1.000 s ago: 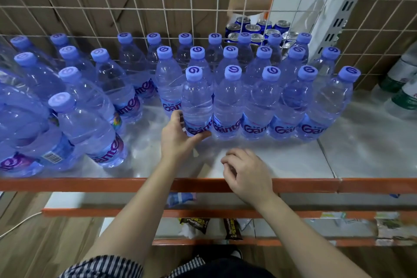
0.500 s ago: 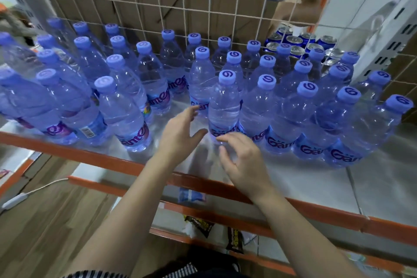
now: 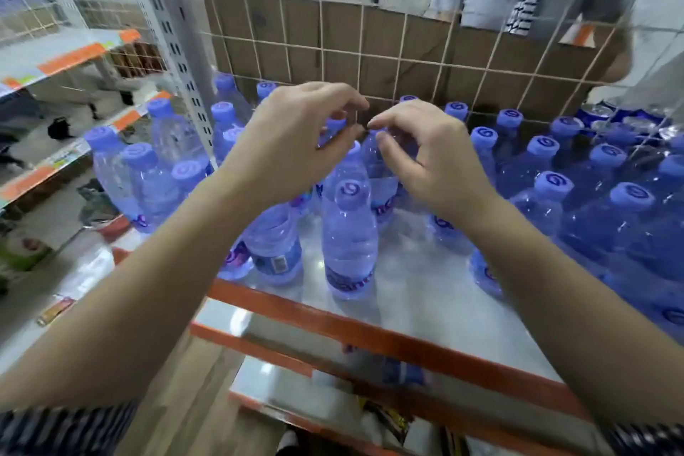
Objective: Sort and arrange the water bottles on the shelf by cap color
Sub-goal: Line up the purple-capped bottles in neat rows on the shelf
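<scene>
At the front of the shelf (image 3: 370, 335) one bottle (image 3: 349, 233) stands alone. Behind it the left hand (image 3: 292, 144) curls round a cap (image 3: 335, 122), seemingly pinching it. The right hand (image 3: 429, 159) hangs curled just beside; its grip is unclear. At right the rows (image 3: 555, 167) look sorted, but the left cluster (image 3: 155, 174) is loose, so perhaps half remains. Every visible cap is purple.

Motion-blurred throughout. Hidden behind left hand (image 3: 292, 144) and right hand (image 3: 429, 163): caps of middle bottles (image 3: 372, 157). Unclear whether fingers (image 3: 344, 96) grip anything. Rightmost bottles (image 3: 671, 168) cropped by edge.
</scene>
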`<state>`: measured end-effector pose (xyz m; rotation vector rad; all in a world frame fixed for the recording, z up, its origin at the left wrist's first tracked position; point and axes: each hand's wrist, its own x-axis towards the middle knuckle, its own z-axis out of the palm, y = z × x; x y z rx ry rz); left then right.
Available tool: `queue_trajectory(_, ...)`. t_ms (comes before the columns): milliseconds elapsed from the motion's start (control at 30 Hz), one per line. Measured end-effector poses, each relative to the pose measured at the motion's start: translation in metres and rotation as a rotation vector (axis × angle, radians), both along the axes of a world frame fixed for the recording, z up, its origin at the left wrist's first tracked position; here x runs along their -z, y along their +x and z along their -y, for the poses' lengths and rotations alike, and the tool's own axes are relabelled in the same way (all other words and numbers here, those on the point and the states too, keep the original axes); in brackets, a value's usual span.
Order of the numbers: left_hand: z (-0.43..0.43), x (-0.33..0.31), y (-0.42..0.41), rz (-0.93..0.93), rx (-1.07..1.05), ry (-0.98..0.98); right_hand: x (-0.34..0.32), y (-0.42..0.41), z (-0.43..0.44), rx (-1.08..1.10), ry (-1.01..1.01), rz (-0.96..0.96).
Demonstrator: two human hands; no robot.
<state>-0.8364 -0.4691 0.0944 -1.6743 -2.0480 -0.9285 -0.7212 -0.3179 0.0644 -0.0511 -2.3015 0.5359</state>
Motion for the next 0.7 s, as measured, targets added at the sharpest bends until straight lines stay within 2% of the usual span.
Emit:
queue_trajectory(100,0.0,-0.016,-0.067,-0.012,0.068,-0.136,-0.019,-0.045,-0.003,0.088,0.064,0.091)
queue_trajectory(267,-0.033,-0.016,-0.154,-0.086,0.137,-0.323,-0.034,-0.107,-0.016,0.213,0.143,0.55)
queue_trajectory(367,-0.055,-0.007,-0.177,-0.127,0.206,-0.426,-0.036,-0.121,-0.024,0.293,0.17,0.736)
queue_trajectory(533,-0.079,0.007,-0.174,-0.173,0.436,-0.494,-0.036,-0.108,-0.035,0.349,0.194,0.925)
queue_trajectory(700,-0.095,0.013,-0.165,-0.266,0.447,-0.582,-0.028,-0.093,-0.042,0.48,0.312,0.928)
